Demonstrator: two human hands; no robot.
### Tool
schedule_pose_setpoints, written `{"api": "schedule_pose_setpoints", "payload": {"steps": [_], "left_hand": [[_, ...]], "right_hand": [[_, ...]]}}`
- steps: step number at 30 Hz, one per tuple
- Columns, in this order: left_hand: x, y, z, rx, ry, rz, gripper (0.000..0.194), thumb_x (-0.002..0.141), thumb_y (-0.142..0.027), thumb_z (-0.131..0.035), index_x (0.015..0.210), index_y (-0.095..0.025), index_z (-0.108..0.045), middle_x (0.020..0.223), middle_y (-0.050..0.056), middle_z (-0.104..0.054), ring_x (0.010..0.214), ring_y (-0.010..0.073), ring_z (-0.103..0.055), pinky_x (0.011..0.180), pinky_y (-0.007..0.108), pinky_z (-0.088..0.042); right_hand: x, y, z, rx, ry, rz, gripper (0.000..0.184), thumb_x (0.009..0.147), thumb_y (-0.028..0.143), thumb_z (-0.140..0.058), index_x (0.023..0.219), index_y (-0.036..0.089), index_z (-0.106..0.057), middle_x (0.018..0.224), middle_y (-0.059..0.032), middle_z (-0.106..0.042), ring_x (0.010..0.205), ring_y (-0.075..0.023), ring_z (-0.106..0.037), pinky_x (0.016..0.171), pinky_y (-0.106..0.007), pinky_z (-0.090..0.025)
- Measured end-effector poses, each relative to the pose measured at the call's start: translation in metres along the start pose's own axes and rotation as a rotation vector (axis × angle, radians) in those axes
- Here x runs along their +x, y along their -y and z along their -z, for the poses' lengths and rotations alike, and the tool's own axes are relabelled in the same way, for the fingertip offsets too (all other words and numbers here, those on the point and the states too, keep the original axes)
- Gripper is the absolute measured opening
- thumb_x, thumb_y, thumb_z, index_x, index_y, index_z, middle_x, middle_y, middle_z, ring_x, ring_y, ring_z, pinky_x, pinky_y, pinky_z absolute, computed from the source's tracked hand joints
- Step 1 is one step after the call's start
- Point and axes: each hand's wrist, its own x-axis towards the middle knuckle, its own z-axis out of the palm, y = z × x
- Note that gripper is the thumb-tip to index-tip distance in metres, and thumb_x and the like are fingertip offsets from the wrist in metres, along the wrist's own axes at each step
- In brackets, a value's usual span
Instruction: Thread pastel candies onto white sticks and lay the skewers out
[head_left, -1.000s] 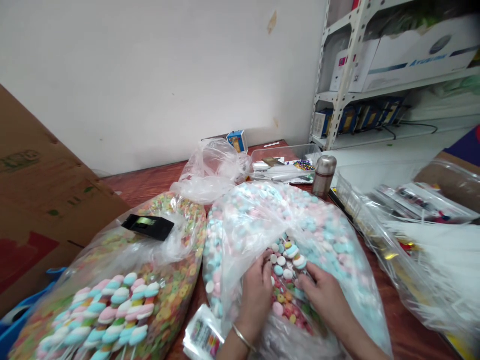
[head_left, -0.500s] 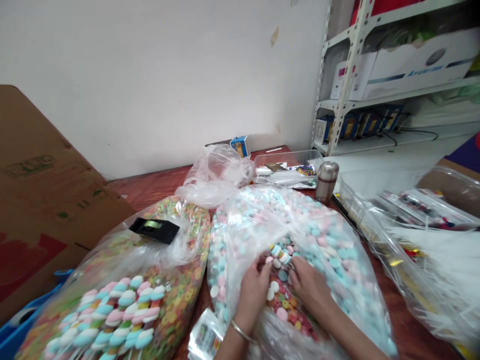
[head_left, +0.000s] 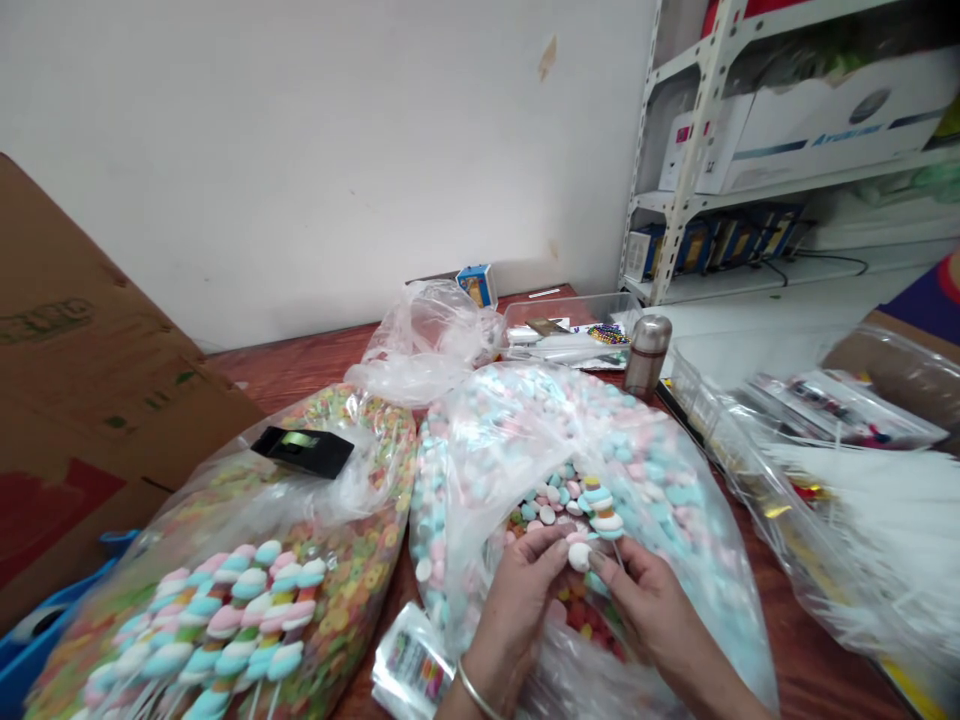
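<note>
While hands [head_left: 581, 600] hold sweets [head_left: 579, 556]; a flask [head_left: 648, 358] stands beyond the bag [head_left: 686, 520].

Blue lettering [head_left: 846, 136] on the shelved white carton [head_left: 780, 112] begins "Ayu", its remaining letters blurred.

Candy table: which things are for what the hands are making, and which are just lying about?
Seem part of the job:
candy stick, in the right hand
other candy sticks
bag of pink-and-blue sweets
bag of ring sweets

Seem just lying about:
metal flask
black gadget
</note>
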Motion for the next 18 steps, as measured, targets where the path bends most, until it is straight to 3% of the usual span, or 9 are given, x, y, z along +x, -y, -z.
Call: {"api": "schedule_pose_setpoints", "payload": {"steps": [6,11,14,18], "left_hand": [[-0.001,0.004,0.003,0.042,0.013,-0.034,0.028,0.074,-0.036,-0.076,0.09,-0.014,-0.074,0.082,0.006,-0.07,0.065,0.0105,-0.059,0.065,0.02,-0.049],[-0.001,0.007,0.0,0.138,0.018,-0.052,0.034,0.068,-0.028,-0.081,0.097,-0.015,-0.07,0.098,0.01,-0.072,0.087,0.0187,-0.066,0.081,0.028,-0.051],[0.001,0.01,-0.001,0.215,-0.046,-0.092,0.033,0.064,-0.025,-0.082,0.093,-0.015,-0.068,0.096,0.01,-0.073,0.088,0.0204,-0.067,0.081,0.029,-0.051],[0.005,0.007,0.002,0.288,-0.172,-0.156,0.024,0.069,-0.026,-0.076,0.088,-0.015,-0.065,0.085,0.007,-0.072,0.077,0.0173,-0.067,0.07,0.025,-0.051]], "right_hand": [[-0.001,-0.004,0.001,-0.164,-0.11,0.054,0.045,0.082,0.053,-0.061,0.105,0.014,-0.067,0.104,-0.0097,-0.072,0.098,-0.0266,-0.065,0.089,-0.037,-0.049],[-0.001,-0.005,0.002,-0.298,-0.154,0.1,0.039,0.086,0.048,-0.056,0.105,0.015,-0.065,0.097,-0.0079,-0.072,0.092,-0.0234,-0.064,0.082,-0.031,-0.05],[-0.006,-0.002,0.003,-0.443,-0.153,0.125,0.031,0.089,0.046,-0.05,0.091,0.018,-0.063,0.083,-0.0044,-0.069,0.077,-0.0199,-0.062,0.07,-0.027,-0.048],[-0.026,0.004,0.008,-0.628,-0.093,0.075,0.036,0.093,0.047,-0.039,0.076,0.022,-0.057,0.069,-0.0008,-0.063,0.065,-0.0176,-0.057,0.06,-0.024,-0.044]]}}
